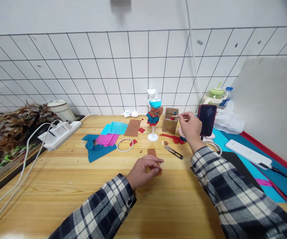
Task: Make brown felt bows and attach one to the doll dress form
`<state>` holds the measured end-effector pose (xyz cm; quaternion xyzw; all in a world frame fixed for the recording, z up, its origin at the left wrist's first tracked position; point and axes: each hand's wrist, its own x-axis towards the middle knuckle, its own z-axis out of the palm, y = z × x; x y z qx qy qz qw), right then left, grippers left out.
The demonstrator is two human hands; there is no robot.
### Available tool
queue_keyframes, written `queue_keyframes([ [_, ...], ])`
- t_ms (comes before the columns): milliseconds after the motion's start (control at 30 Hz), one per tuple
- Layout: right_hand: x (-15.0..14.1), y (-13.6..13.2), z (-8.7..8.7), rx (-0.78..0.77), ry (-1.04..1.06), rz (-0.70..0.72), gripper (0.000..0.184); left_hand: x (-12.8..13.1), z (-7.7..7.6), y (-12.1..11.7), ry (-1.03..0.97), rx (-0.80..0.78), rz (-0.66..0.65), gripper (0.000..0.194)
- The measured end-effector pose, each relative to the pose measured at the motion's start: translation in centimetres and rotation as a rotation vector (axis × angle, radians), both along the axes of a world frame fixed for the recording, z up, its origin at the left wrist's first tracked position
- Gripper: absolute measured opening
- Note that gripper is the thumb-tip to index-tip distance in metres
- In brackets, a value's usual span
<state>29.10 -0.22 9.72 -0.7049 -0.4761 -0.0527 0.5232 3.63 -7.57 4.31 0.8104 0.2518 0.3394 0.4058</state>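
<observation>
My left hand (143, 170) lies over a brown cloth strip (151, 152) on the table, its fingers bent with a gap between thumb and forefinger; whether it presses the strip I cannot tell. Raised at the right, my right hand (191, 127) pinches a thin pale strip or stick (175, 116) in front of a small cardboard box (170, 125). Beyond my hands a small white dress form (153, 136) stands upright, wearing a blue and red ruffled dress (152, 119) with a brown bow (156, 112). Black thread snips (174, 152) lie between my hands.
Blue, magenta and brown cloth pieces (132, 127) and a white ring (124, 150) lie left of the form. A phone (207, 119) stands behind my right hand. A power strip (61, 134) is at left, a white power bank (248, 153) at right.
</observation>
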Motion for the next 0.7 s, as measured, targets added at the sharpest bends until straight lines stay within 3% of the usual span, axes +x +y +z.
queue_keyframes([
  [200,0.6,3.3,-1.1,-0.106,-0.024,-0.088,0.017,0.1,-0.1,-0.2,-0.019,-0.010,-0.007,0.012],
  [367,0.9,3.8,-2.1,-0.170,-0.108,-0.148,0.024,0.2,-0.4,-0.1,-0.037,-0.004,-0.022,0.012],
  [467,1.1,3.8,-2.0,-0.226,-0.153,-0.100,0.029,0.2,-0.5,-0.1,-0.036,-0.003,-0.031,0.012],
  [600,0.3,2.1,-2.1,-0.006,-0.182,0.018,0.034,0.2,-0.5,0.0,-0.055,-0.015,-0.018,0.011],
  [700,-1.6,-1.4,-3.3,0.177,-0.119,0.132,0.033,0.0,-0.4,0.2,-0.091,-0.072,0.018,0.010],
])
